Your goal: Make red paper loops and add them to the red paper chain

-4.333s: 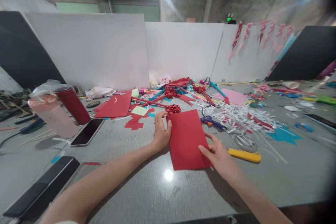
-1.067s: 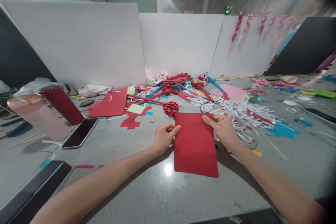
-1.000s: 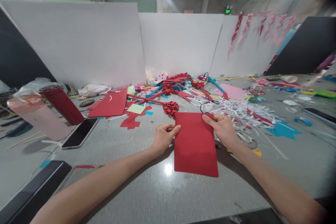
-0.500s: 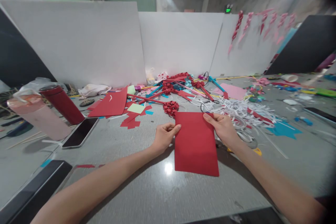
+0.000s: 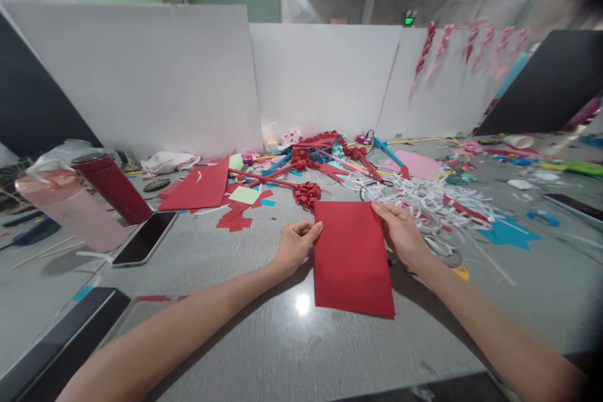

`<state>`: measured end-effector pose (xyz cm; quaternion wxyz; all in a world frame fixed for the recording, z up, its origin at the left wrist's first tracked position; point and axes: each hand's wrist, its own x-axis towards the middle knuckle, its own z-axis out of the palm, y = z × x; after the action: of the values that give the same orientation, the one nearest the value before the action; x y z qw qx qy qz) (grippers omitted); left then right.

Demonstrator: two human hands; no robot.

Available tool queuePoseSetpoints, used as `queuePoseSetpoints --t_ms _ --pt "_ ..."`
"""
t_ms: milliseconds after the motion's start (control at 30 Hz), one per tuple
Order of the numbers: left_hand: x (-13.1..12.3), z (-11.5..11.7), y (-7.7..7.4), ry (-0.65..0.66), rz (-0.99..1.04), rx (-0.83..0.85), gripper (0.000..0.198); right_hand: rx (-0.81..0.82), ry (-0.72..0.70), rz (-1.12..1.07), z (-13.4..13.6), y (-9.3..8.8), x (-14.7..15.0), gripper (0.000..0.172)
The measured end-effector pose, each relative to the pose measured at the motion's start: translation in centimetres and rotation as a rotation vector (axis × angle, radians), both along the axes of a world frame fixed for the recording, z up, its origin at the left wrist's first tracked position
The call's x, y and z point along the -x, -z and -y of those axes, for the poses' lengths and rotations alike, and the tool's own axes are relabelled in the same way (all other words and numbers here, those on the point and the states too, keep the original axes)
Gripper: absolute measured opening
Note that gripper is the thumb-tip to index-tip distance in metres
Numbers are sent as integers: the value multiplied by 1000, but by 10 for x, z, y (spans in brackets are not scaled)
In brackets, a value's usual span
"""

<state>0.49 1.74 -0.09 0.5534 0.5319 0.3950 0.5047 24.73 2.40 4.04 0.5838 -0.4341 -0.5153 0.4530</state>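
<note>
A red sheet of paper [image 5: 353, 264], which looks folded or doubled at its lower edge, is held up over the grey table between my two hands. My left hand [image 5: 298, 244] pinches its left edge near the top, thumb in front and fingers curled behind. At the upper right corner my right hand [image 5: 400, 229] grips the paper, with its thumb along the edge and its other fingers partly hidden. Just behind the sheet's top left corner lies a red folded-paper flower ball [image 5: 307, 195].
White paper strips [image 5: 438, 201] and a roll of tape [image 5: 443, 250] lie to the right. Red sheets [image 5: 200, 185] and scraps lie at the left, near a phone [image 5: 145, 239], a pink bottle [image 5: 70, 207] and a red flask [image 5: 113, 188]. White panels [image 5: 325, 81] stand behind.
My right thumb has slid a little to the right, from the front of the sheet to its upper right corner. The left hand and the paper stay nearly in place.
</note>
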Motion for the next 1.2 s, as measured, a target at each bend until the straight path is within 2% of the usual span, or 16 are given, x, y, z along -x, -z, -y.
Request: queuePoseSetpoints --t_ms 133,267,433,633,767,967,1200 --pt "1 0 -2 43 78 59 46 62 -50 -43 3 -2 0 34" --pt "1 -2 -3 49 94 -11 44 143 -100 -20 7 -2 3 34" --pt "1 -6 -1 -35 48 -72 46 139 -93 60 10 -3 8 44" --pt "3 -14 1 -113 95 -69 45 136 -203 231 12 -5 5 45" --pt "2 -17 3 -28 150 37 43 39 -83 288 8 -3 -1 45" --pt "0 -11 3 270 38 68 46 -58 123 155 0 -4 -13 41" --pt "3 -12 7 324 -39 33 47 -103 175 105 -5 1 -18 35"
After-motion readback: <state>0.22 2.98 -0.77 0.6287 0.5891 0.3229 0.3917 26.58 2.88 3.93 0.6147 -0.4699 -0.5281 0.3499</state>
